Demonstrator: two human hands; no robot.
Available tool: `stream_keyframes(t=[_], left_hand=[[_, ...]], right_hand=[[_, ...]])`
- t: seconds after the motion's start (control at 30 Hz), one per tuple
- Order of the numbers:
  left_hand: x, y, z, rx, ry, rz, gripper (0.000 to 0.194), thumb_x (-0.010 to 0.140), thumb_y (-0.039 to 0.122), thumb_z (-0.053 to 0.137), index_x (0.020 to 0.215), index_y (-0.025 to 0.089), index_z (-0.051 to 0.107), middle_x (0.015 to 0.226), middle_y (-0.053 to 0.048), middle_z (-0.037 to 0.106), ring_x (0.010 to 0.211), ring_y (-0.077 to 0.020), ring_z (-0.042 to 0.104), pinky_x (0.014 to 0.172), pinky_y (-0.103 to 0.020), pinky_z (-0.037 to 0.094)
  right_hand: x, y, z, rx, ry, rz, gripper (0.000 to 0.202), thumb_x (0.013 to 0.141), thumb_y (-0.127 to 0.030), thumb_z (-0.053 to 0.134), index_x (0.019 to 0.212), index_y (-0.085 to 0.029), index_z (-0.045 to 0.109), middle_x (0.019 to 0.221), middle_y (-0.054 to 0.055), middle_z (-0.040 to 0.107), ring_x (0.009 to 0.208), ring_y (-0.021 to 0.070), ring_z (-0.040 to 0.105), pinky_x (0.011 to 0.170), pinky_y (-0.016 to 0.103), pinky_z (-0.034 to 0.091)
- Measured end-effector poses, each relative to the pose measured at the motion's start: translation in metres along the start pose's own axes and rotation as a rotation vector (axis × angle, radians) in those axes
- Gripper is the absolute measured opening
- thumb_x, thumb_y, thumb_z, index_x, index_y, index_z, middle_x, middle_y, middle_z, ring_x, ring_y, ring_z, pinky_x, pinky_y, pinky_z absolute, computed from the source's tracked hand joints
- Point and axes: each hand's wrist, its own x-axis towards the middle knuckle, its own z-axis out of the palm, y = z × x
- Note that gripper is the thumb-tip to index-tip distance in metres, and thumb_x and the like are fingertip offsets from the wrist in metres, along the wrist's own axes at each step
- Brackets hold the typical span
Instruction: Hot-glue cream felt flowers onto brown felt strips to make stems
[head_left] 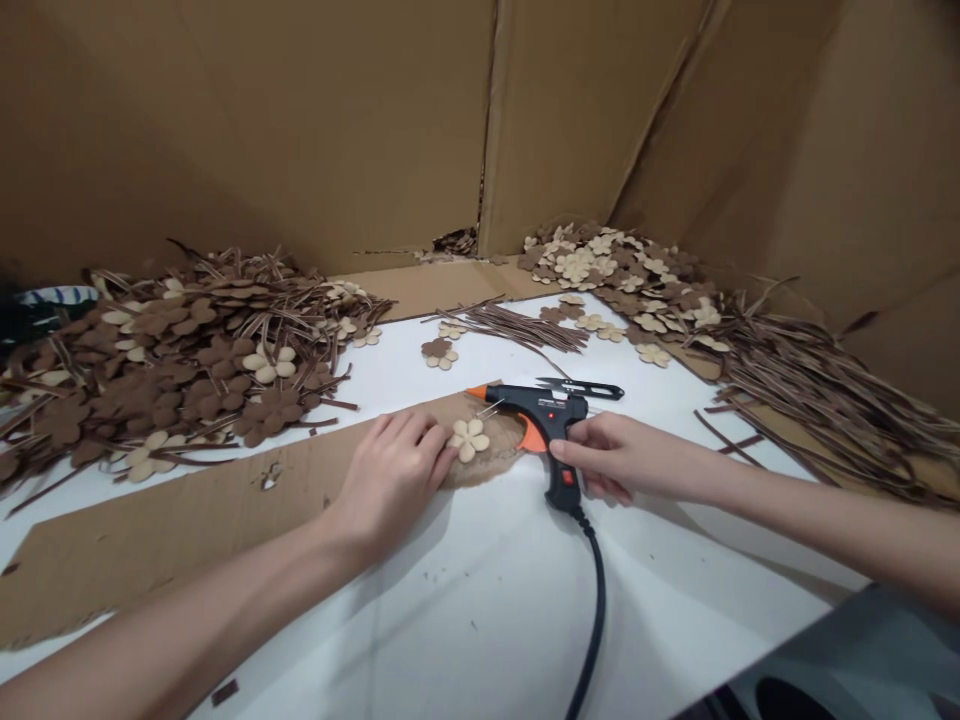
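My left hand [401,465] rests on a cardboard strip [300,480], its fingers curled together. Its thumb and fingertips pinch the edge of a cream five-petal flower [470,440] lying face up on the strip's end. A black and orange hot glue gun [546,408] is gripped at its handle by my right hand [604,455]. The gun's orange nozzle points left, just above the flower, and its wire stand shows beneath the barrel. Behind the gun lies a pair of black thread snips [589,389]. The underside of the left hand's fingers is hidden.
Brown and cream flowers with strips are heaped at the left [217,350]. Another flower pile [600,265] lies at the back right, beside a long bundle of brown strips [817,380]. Cardboard walls [300,130] surround the white table [450,600]. The gun's cord [596,600] runs toward me.
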Motion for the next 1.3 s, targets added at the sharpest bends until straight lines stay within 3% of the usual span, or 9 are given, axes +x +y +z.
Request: stream_keyframes(t=[0.23,0.37,0.5,0.6,0.73,0.9,0.97,1.1,1.3], left_hand=[[-0.001,0.000,0.000,-0.013,0.003,0.003,0.023,0.089,0.022,0.041,0.082,0.015,0.062,0.080,-0.007,0.064,0.076,-0.0203,0.057,0.069,-0.035,0.042],[-0.001,0.000,0.001,-0.017,0.005,0.003,0.023,0.089,0.022,0.041,0.083,0.015,0.063,0.081,-0.007,0.064,0.076,-0.0206,0.057,0.069,-0.035,0.042],[-0.002,-0.001,0.002,-0.017,0.010,0.007,0.023,0.088,0.023,0.043,0.083,0.014,0.064,0.081,-0.007,0.064,0.076,-0.0203,0.057,0.069,-0.035,0.043],[-0.003,-0.001,0.003,-0.012,0.005,0.006,0.023,0.089,0.023,0.043,0.085,0.014,0.064,0.082,-0.007,0.064,0.077,-0.0200,0.057,0.070,-0.034,0.043],[-0.002,0.000,0.002,-0.007,-0.010,-0.005,0.023,0.089,0.024,0.043,0.087,0.014,0.064,0.083,-0.007,0.064,0.077,-0.0202,0.057,0.069,-0.035,0.044],[-0.002,-0.001,0.003,-0.034,-0.022,-0.025,0.023,0.089,0.023,0.043,0.089,0.014,0.064,0.083,-0.007,0.063,0.075,-0.0191,0.056,0.067,-0.033,0.046],[-0.002,-0.001,0.003,-0.037,-0.016,-0.025,0.023,0.089,0.023,0.043,0.089,0.014,0.063,0.083,-0.007,0.062,0.074,-0.0189,0.055,0.066,-0.033,0.046],[-0.002,-0.002,0.006,-0.040,-0.018,-0.011,0.024,0.089,0.023,0.041,0.089,0.014,0.063,0.083,-0.007,0.062,0.074,-0.0194,0.056,0.065,-0.033,0.047],[-0.003,-0.003,0.000,-0.203,-0.087,-0.121,0.023,0.091,0.025,0.038,0.096,0.015,0.059,0.091,-0.007,0.061,0.082,-0.0192,0.057,0.072,-0.033,0.048]], right_hand=[[0.002,-0.006,-0.001,-0.096,-0.012,-0.012,0.043,0.080,-0.052,0.043,0.055,-0.018,0.048,0.045,-0.002,0.052,0.036,0.0073,0.041,0.040,0.021,0.033],[-0.006,-0.016,-0.012,-0.157,-0.004,-0.055,0.042,0.076,-0.052,0.050,0.051,-0.019,0.045,0.045,-0.003,0.051,0.037,0.0072,0.039,0.039,0.020,0.031],[-0.008,-0.033,-0.041,-0.231,0.192,-0.178,0.037,0.073,-0.053,0.055,0.059,-0.019,0.053,0.051,-0.002,0.053,0.041,0.0082,0.042,0.041,0.021,0.032],[0.011,-0.044,-0.064,-0.456,0.368,-0.218,0.028,0.078,-0.043,0.052,0.065,-0.018,0.058,0.055,-0.001,0.056,0.047,0.0103,0.049,0.046,0.021,0.034],[0.054,-0.056,-0.079,-0.862,0.410,-0.185,0.019,0.079,-0.028,0.050,0.075,-0.017,0.065,0.071,0.005,0.066,0.067,0.0175,0.059,0.056,0.025,0.038],[0.094,-0.061,-0.077,-0.947,0.434,-0.091,0.017,0.078,-0.025,0.056,0.083,-0.014,0.068,0.087,0.012,0.068,0.083,0.0250,0.062,0.064,0.029,0.042],[0.102,-0.059,-0.077,-0.968,0.436,-0.044,0.020,0.081,-0.028,0.056,0.091,-0.013,0.065,0.096,0.012,0.065,0.089,0.0235,0.061,0.071,0.031,0.046],[0.110,-0.053,-0.082,-0.982,0.416,0.017,0.029,0.087,-0.031,0.052,0.112,-0.016,0.054,0.113,0.007,0.057,0.094,0.0190,0.058,0.079,0.040,0.049],[0.113,-0.048,-0.088,-0.967,0.402,0.053,0.029,0.087,-0.030,0.052,0.113,-0.017,0.054,0.115,0.008,0.056,0.095,0.0198,0.058,0.079,0.039,0.049]])
